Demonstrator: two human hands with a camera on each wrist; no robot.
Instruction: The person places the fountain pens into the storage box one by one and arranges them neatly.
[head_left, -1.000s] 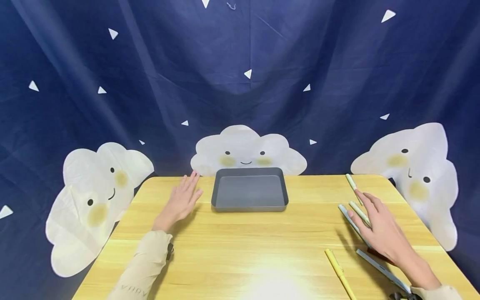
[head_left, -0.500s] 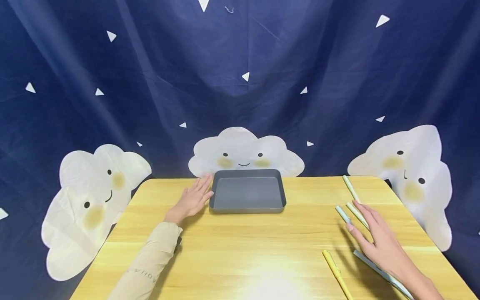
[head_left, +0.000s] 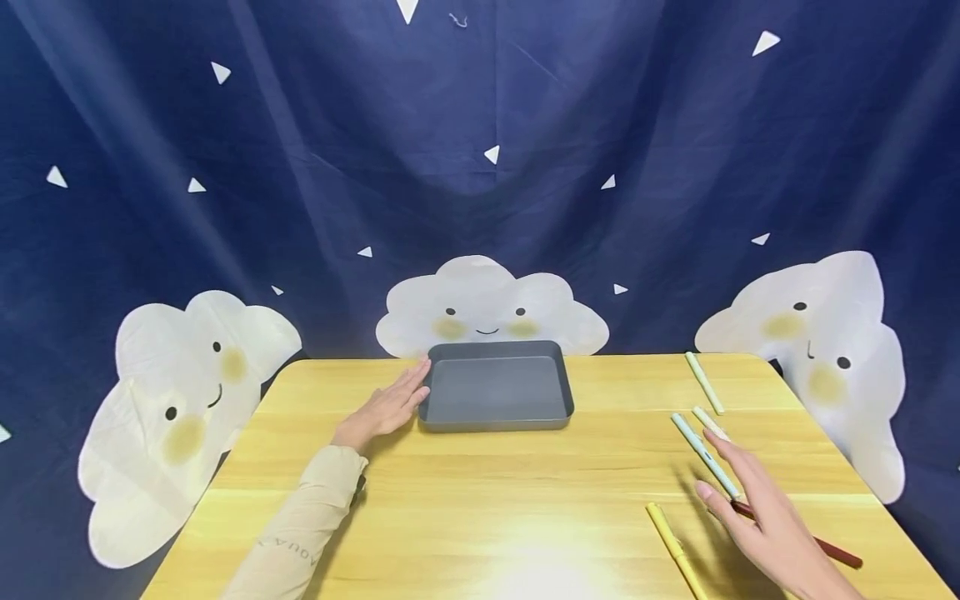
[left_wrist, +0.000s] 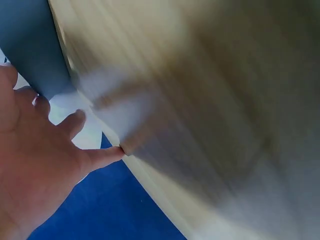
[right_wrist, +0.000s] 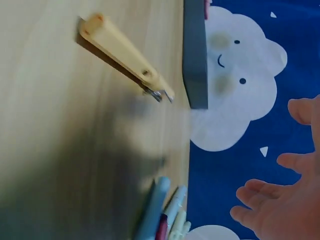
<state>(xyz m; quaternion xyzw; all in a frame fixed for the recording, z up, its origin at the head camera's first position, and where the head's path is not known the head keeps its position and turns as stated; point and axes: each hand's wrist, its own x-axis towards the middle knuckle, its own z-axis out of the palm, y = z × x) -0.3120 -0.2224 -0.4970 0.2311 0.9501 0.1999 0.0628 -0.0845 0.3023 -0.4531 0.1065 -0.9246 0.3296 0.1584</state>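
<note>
My left hand [head_left: 384, 412] lies at the left wall of a dark grey rectangular tray [head_left: 498, 388], fingers straight and fingertips at its rim. In the left wrist view the fingers overlap the tray [left_wrist: 35, 45]. Spread over the pens at the right, my right hand [head_left: 768, 521] holds nothing. Near its fingertips are a pale green pen [head_left: 708, 422] and a light blue pen [head_left: 705, 455]. A dark red pen [head_left: 838, 552] passes beneath the hand. Left of it lies a yellow pen [head_left: 677, 548]. The right wrist view also shows a blue pen [right_wrist: 154, 207], mostly hidden from the head view.
Another pale green pen [head_left: 705, 383] lies near the back right of the wooden table [head_left: 480, 492]. Behind the table's far edge hangs a dark blue curtain [head_left: 315, 167] with white clouds and triangles.
My left hand has moved right, up to the tray's left side. The right hand has drawn back toward me over the pens, uncovering the pale green and light blue ones and the dark red one.
</note>
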